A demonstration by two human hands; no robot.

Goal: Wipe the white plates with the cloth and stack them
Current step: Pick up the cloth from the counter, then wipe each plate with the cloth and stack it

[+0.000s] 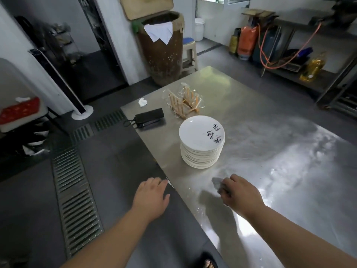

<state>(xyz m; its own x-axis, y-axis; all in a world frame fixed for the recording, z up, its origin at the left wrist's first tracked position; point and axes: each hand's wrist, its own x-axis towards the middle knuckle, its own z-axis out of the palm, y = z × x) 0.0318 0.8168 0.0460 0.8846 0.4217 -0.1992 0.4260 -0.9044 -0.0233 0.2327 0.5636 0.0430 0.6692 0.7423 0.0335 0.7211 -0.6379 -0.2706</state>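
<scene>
Steel table (270, 151): white plates (201, 142) are stacked beyond both hands. What appears to be a grey cloth (217, 183) is gripped by the right hand (239, 194). Left hand (151, 196) is held loosely spread at the table edge.

Kitchen back room, grey and white.
Stainless steel table (270, 132), bright glare across top; dark grey floor (119, 171); long metal drain grate (75, 190); white walls (116, 26); dark doorway (96, 60); tall brown barrel (164, 59); plastic stool (190, 53); steel shelving (301, 22), far right; tower fan (63, 82), left.
</scene>
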